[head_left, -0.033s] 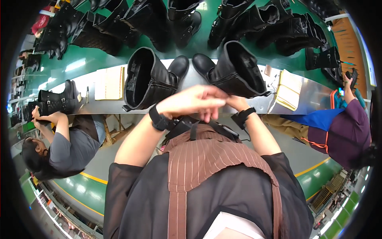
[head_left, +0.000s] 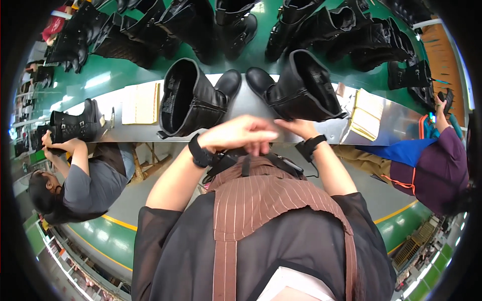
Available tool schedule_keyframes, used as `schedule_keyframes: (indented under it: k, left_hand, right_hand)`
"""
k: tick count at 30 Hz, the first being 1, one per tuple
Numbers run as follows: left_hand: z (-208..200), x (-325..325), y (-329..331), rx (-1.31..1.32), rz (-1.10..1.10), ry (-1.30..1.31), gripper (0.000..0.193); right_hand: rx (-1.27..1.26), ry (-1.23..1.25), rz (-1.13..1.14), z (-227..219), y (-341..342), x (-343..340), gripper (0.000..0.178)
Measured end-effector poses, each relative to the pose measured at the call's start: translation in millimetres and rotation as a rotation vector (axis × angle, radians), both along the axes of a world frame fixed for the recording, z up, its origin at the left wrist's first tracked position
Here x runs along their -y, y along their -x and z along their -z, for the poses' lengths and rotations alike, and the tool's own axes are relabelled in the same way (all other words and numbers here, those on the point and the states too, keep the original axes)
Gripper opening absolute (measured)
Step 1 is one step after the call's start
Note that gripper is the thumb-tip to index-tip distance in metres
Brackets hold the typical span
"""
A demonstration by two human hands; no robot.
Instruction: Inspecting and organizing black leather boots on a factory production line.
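Facing each other toe to toe just ahead of the hands, two black boots make a pair on the bench [head_left: 131, 133]. The left boot [head_left: 205, 102] lies ahead and to the left of the left hand [head_left: 242, 133], its long axis running from a wide mouth on the outer side inward to the toe. The right boot [head_left: 287, 97] mirrors it directly beyond the right hand [head_left: 299, 129], mouth outward, toe inward. That hand is the nearer to its boot, its fingers just short of the shaft's lower edge; whether they touch it I cannot tell. Both hands are loosely spread, close together between the boots, with nothing visible in either; contact between their fingertips is unclear.

Beyond the left boot, outward from the left hand, is a paper stack [head_left: 139, 104]; a yellowish pad [head_left: 366, 115] lies to the right of the right hand. Farther ahead of both hands, other boots [head_left: 190, 29] crowd a green surface [head_left: 122, 75]. Co-workers flank them: a grey shirt [head_left: 95, 183] leftward, a purple sleeve [head_left: 448, 153] rightward.
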State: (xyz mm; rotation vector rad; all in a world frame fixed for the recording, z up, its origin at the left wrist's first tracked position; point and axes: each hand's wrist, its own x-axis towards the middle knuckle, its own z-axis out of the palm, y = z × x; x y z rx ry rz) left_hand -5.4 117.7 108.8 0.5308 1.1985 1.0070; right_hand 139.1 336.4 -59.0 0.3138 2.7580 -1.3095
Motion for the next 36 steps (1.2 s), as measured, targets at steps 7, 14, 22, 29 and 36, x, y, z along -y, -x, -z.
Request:
schedule_keyframes:
  k: [7,14,22,29,36]
  left_hand:
    - [87,119,4,-0.993,-0.178,0.638,0.057]
    - [145,85,-1,-0.682,-0.834,0.048,0.043]
    - [8,56,-24,0.1,-1.081,-0.283,0.038]
    - [-34,35,-26,0.238,-1.036,-0.436,0.038]
    - [-34,35,-24,0.287,-0.95,-0.437,0.044]
  right_hand:
    - [0.337,0.966,0.107,7,9,-18,0.081]
    - [0.0,0.348,0.144,-26,20,29,0.061]
    - [-0.155,1.024,0.408,-146,0,27,0.038]
    - [-0.299,1.484,0.253,-166,-2,30,0.039]
    - [-0.278,1.542,0.265,-179,-3,37,0.043]
